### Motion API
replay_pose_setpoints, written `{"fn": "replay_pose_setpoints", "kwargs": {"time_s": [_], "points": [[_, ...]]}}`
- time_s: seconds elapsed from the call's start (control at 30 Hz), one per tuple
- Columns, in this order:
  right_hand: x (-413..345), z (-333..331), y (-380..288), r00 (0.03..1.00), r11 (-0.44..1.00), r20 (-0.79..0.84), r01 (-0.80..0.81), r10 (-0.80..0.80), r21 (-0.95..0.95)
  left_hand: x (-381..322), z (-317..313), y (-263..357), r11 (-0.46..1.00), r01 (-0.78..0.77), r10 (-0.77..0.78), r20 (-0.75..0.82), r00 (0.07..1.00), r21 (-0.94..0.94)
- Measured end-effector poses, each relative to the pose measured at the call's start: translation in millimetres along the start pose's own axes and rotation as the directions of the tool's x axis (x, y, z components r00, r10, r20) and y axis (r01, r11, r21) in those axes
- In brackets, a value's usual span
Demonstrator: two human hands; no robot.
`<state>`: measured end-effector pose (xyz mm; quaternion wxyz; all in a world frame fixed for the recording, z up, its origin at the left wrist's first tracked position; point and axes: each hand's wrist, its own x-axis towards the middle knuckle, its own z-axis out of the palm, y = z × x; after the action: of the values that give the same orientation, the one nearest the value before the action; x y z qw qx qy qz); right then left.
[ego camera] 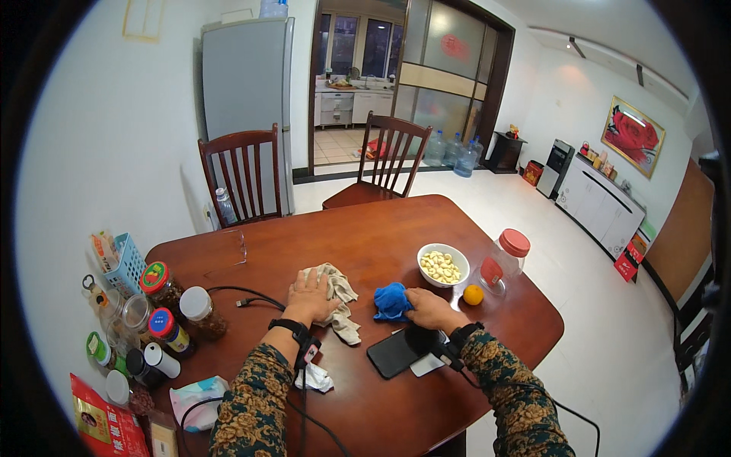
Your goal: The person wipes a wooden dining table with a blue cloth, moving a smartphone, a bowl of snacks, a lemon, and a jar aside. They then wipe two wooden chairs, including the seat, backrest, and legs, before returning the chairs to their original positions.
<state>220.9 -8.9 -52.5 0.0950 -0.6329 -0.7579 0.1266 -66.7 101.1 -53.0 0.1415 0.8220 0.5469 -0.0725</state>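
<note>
My left hand [310,297] lies palm down on a crumpled beige cloth [342,285], its fingers stretched forward over the fabric. In my right hand [434,309] is a bunched blue cloth [390,301], pressed against the brown wooden table [377,237]. Just below that hand lies a black smartphone [400,351], partly over a white item [428,364]. Beyond it stand a white bowl of peeled garlic cloves [442,267], a small orange fruit [473,295] and a clear plastic jar with a red lid [505,257]. A crumpled white tissue [315,378] sits near my left wrist.
Several lidded jars [197,311] and a blue plastic basket [127,268] crowd the table's left side. A tissue pack [197,400] and red food packet [105,420] lie nearer. A black USB cable [257,297] passes by my left hand. Two wooden chairs [243,171] stand across the table.
</note>
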Motion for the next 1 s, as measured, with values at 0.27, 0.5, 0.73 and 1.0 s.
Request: {"fn": "replay_pose_setpoints", "kwargs": {"time_s": [0.27,0.5,0.73,1.0], "points": [[-70.2,12.9,-52.1,0.996,0.992,-0.059,-0.073,0.067,-0.099,-2.3,1.7,0.4,1.000,-0.001,0.001,-0.043,0.999,-0.009],[-135.8,-1.0,-58.8,0.992,0.993,-0.054,0.116,-0.117,-0.024,-12.1,-36.2,16.3,0.999,0.025,-0.026,0.029,0.999,0.049],[-118.9,-9.2,-16.6,0.983,0.986,-0.182,-0.060,0.031,-0.157,57.1,-34.9,110.4,0.858,-0.435,0.338,-0.338,0.879,-0.274],[-122.3,-8.2,-16.6,0.995,0.980,-0.103,-0.002,-0.019,-0.198,99.3,16.6,221.7,0.107,0.068,0.193,0.088,0.977,-0.992]]}}
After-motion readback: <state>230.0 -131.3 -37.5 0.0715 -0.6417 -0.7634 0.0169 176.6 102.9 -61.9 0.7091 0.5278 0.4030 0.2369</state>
